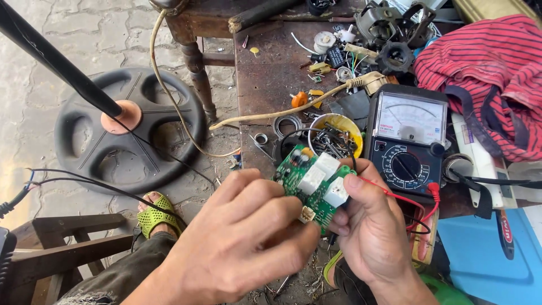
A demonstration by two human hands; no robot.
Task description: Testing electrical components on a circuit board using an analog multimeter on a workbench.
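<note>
Single head-worn view, looking steeply down.
Close above the hands (293, 226) and circuit board (314, 183); faces forward over the cluttered tabletop (265, 79), paved floor (73, 34) at left.

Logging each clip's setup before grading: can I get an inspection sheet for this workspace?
Surface: worn brown bench, crowded along its right side.
Job's things: green circuit board with white blocks, held above the bench edge.
Clutter: yellow bowl of screws, analog multimeter, orange knob, washers, small motor parts, striped red cloth.
Grips: left hand and right hand both closed on the board, one at each side.
Cables: red lead runs from the right hand to the meter; cream cord crosses the bench; black wires trail over the floor.
Surroundings: paved floor, round black fan base, wooden stool, green sandal.
</note>
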